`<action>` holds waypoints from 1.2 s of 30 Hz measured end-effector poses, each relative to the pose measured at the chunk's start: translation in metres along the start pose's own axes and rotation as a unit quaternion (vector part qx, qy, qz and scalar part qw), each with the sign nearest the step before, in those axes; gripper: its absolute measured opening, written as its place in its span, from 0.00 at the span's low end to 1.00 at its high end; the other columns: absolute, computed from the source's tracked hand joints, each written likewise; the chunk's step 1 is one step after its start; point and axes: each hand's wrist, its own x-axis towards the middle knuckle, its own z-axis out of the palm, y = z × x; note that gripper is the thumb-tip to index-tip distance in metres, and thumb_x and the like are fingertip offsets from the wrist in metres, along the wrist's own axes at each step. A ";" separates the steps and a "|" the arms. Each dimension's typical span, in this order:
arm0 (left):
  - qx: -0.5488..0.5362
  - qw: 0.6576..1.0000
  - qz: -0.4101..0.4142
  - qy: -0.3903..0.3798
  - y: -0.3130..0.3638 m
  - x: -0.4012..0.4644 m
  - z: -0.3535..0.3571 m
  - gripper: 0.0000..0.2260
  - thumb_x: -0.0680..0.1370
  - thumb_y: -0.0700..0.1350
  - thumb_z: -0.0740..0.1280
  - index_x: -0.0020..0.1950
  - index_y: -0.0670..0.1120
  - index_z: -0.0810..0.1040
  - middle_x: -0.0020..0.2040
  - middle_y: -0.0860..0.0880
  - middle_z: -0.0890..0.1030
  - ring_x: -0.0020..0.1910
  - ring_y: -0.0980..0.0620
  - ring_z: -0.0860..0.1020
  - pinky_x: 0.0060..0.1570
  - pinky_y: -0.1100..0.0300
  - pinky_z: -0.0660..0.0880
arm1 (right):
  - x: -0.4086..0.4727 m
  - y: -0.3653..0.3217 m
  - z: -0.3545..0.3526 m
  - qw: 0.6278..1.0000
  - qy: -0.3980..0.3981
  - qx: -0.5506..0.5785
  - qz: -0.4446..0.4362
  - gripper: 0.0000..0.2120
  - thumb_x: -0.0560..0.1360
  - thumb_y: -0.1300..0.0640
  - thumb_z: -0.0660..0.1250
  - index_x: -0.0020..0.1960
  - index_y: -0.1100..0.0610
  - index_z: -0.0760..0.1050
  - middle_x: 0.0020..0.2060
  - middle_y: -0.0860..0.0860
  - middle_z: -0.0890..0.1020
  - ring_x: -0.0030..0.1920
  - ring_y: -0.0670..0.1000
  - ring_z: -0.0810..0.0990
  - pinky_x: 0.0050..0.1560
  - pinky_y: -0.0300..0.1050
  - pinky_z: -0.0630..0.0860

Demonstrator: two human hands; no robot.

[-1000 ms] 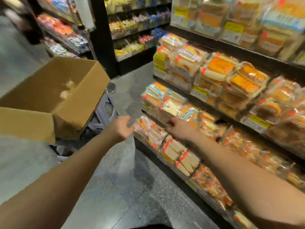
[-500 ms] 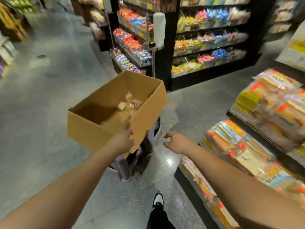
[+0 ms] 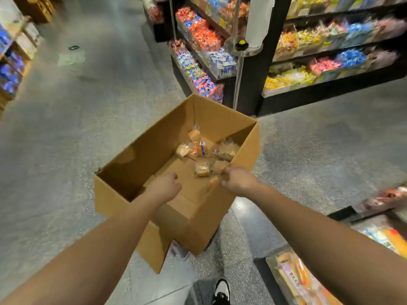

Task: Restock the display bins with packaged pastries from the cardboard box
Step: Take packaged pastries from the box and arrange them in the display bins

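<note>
Inside the open cardboard box [image 3: 141, 164], clear-wrapped golden pastries [image 3: 201, 169] lie scattered.

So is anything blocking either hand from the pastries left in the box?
Nothing visible does. The cardboard box is open-topped, both hands are already over it, and the right hand is right beside the packaged pastries. The left hand has bare box floor ahead.

The right hand [image 3: 239, 181] is blurry at the fingers, so whether it holds a pastry pack [image 3: 201, 169] is unclear, and the picture's edge cuts off the display bins [image 3: 308, 280].
</note>
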 end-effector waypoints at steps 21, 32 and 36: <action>0.067 0.984 0.082 -0.144 -0.082 0.306 0.011 0.20 0.79 0.47 0.61 0.71 0.45 0.69 0.68 0.43 0.70 0.65 0.42 0.72 0.61 0.51 0.72 | 0.248 -0.026 0.029 0.986 -0.069 -0.032 0.150 0.16 0.81 0.52 0.59 0.65 0.56 0.75 0.60 0.54 0.78 0.58 0.56 0.77 0.56 0.52 0.77; 0.057 0.994 0.048 -0.075 -0.069 0.408 0.105 0.21 0.80 0.47 0.61 0.72 0.47 0.63 0.69 0.45 0.63 0.67 0.45 0.63 0.63 0.52 0.67 | 0.398 0.037 0.075 0.984 -0.105 -0.089 0.112 0.17 0.79 0.54 0.62 0.67 0.54 0.74 0.61 0.52 0.77 0.57 0.54 0.77 0.55 0.48 0.77; 0.076 0.996 0.043 -0.026 -0.063 0.427 0.135 0.27 0.80 0.49 0.61 0.76 0.45 0.56 0.75 0.44 0.59 0.71 0.44 0.60 0.68 0.51 0.64 | 0.455 0.047 0.084 0.987 -0.091 -0.106 0.073 0.15 0.79 0.58 0.61 0.65 0.57 0.74 0.58 0.54 0.77 0.55 0.55 0.77 0.56 0.50 0.78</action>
